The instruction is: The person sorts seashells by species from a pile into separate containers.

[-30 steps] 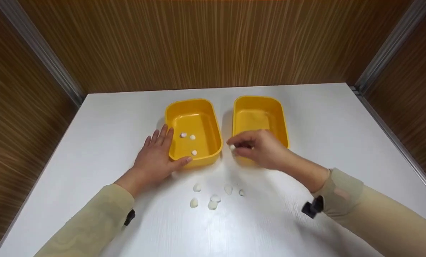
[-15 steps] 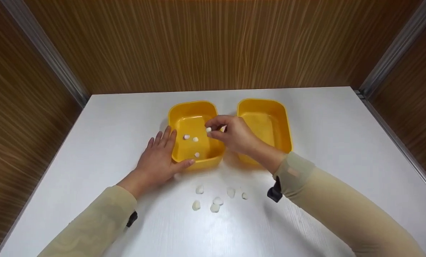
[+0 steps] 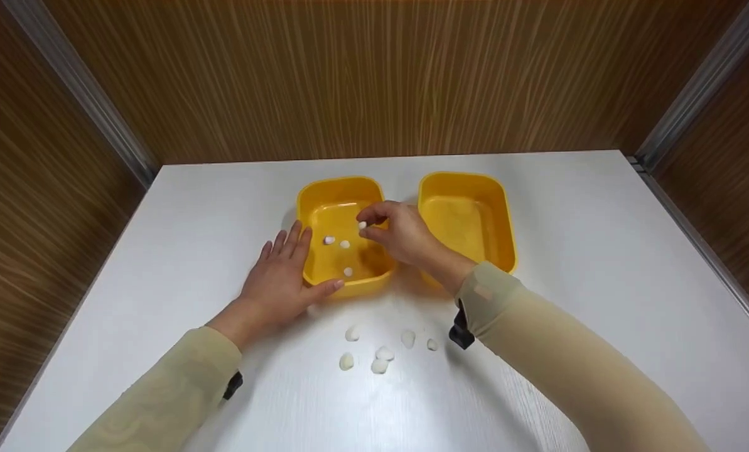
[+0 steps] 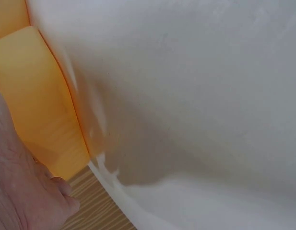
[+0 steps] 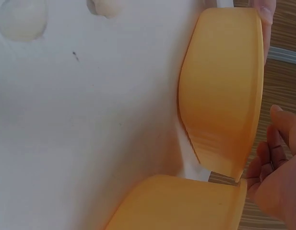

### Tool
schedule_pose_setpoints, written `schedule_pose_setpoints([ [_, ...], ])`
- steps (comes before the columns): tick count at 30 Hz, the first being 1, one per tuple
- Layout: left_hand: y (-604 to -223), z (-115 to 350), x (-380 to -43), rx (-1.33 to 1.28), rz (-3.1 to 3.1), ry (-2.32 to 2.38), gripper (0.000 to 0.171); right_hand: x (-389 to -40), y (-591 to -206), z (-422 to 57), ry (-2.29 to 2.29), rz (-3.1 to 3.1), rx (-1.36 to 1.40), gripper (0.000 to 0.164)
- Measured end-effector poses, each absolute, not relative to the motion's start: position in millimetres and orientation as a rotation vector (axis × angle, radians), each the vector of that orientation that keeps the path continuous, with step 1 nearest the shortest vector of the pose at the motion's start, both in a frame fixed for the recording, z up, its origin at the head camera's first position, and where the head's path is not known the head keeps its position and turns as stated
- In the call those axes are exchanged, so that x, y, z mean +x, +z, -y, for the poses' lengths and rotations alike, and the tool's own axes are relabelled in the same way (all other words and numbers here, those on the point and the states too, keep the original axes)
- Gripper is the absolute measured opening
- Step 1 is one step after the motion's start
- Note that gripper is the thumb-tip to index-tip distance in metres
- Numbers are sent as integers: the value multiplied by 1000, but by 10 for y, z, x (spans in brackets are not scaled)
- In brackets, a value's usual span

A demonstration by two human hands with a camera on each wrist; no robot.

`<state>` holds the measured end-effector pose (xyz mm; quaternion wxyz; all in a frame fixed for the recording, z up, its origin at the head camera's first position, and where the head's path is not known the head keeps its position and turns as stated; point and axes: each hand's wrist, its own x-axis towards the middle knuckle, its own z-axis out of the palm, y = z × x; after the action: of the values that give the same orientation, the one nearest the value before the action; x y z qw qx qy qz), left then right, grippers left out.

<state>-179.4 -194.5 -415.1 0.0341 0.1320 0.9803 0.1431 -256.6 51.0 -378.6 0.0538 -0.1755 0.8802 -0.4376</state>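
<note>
In the head view, my right hand pinches a small white shell-like piece between thumb and fingertips, over the right side of the left yellow tray. Several small white pieces lie on that tray's floor, one of them a white piece near the front. My left hand rests with straight, spread fingers on the same tray's left rim, its thumb along the front corner. The right wrist view shows the right hand beside the tray rims, the held piece hidden there.
A second yellow tray stands just right of the first. Several pale pieces lie on the white table before the trays, including a cream piece and a flat piece. Wood-grain panels enclose the table's back and sides.
My right hand has moved left from beside the right tray to over the left tray, still pinching the white piece. The left hand stays on the rim.
</note>
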Motion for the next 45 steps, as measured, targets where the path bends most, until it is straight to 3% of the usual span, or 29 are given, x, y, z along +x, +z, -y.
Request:
schedule_pose_setpoints([
  [13,-4181,1949,-1805,423,-3028,439,124,-2534,-3725,-653,-1273,-2751,-609,33],
  [29,-4174,1987,-1832,408,-3030,441,125,-1852,-3564,-1189,-1288,-2661,-1004,20],
  [45,-4187,2016,-1841,394,-3030,406,124,-1508,-4094,-1732,-1193,-2430,-970,18],
])
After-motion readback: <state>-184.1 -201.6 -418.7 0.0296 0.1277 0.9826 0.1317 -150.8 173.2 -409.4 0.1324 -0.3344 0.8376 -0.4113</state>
